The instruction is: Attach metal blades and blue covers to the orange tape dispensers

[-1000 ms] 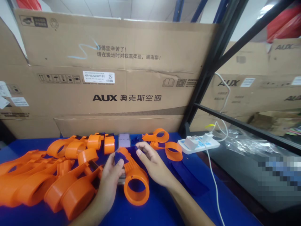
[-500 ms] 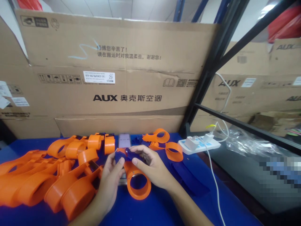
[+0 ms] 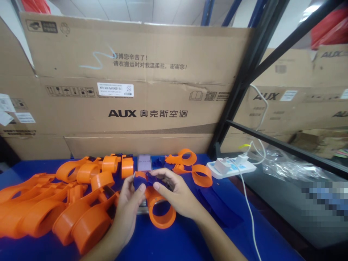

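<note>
Both of my hands meet at the head of an orange tape dispenser, whose ring points down toward me. My left hand is closed on the left side of that head, thumb pressed on a dark blue piece there. From the right, my right hand pinches the dark blue part on the other side with thumb and fingers. Fingers partly hide how the blue parts sit against the orange body. Behind the hands stands a phone with a lit screen.
Several orange tape dispensers are heaped on the left of the blue tabletop. More orange pieces and dark blue strips lie at right. A white power strip with cables sits by the black rack post. A large carton closes off the back.
The view has shifted very slightly. Both hands keep their hold on the tape dispenser, with hardly any visible motion.
</note>
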`<state>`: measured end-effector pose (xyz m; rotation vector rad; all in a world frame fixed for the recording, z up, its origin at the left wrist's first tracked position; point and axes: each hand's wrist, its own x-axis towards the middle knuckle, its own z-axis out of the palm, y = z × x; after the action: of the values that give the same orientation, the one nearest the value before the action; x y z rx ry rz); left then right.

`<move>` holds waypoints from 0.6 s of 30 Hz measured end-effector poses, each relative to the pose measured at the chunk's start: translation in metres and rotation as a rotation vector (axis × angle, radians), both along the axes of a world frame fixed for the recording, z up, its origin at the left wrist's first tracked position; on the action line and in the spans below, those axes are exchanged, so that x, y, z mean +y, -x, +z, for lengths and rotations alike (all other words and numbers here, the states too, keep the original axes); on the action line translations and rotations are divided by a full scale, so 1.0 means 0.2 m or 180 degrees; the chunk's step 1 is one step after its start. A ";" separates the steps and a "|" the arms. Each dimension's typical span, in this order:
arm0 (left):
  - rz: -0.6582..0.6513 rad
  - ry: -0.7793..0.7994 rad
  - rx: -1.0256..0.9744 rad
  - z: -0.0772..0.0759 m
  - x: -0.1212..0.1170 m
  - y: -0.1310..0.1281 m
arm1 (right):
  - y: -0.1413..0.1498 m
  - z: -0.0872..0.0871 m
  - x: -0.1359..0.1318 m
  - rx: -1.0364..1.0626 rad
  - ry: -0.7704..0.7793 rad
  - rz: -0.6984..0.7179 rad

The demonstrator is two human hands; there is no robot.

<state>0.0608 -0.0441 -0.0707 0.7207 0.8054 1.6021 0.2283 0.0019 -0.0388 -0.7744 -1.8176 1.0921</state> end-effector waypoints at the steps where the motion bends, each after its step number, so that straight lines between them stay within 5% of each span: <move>1: 0.0016 0.0004 0.0015 0.00 0.00 0.00 | 0.00 0.00 0.00 -0.0010 0.0005 0.0006; 18: 0.0119 -0.0292 -0.0035 -0.06 0.02 0.01 | -0.03 0.03 -0.01 -0.0297 -0.0421 0.0045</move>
<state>0.0580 -0.0400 -0.0826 0.7656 0.7452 1.6839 0.2342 0.0000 -0.0337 -0.7456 -1.9551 0.9476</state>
